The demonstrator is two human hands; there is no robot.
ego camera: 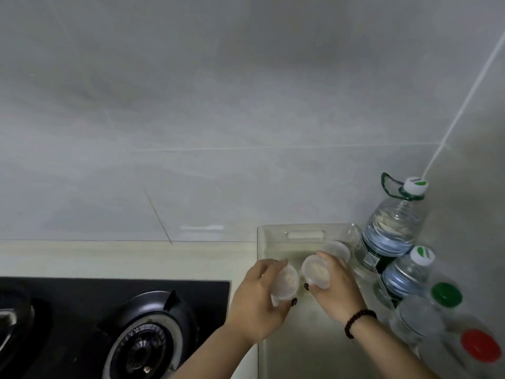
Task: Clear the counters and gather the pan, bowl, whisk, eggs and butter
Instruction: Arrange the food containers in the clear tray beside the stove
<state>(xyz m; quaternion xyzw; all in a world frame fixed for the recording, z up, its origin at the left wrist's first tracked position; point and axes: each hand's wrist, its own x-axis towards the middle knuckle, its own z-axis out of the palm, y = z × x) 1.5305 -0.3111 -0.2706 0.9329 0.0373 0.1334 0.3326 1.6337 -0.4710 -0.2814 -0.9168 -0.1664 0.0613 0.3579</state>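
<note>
My left hand (258, 302) grips a small lidded translucent plastic cup (285, 284) with pale contents, tilted on its side. My right hand (337, 289) grips a second such cup (315, 270), also tilted. Both hands hover over a clear plastic bin (303, 235) on the pale counter, to the right of the stove. A third small cup (338, 250) lies in the bin's far right corner, behind my right hand. No pan, bowl, whisk, eggs or butter are in view.
A black gas stove (90, 294) with two burners (149, 340) fills the lower left. Several plastic bottles stand in the right corner: two water bottles (392, 228) with white-green caps, one green-capped (445, 294), one red-capped (479, 346). A grey tiled wall (218, 119) rises behind.
</note>
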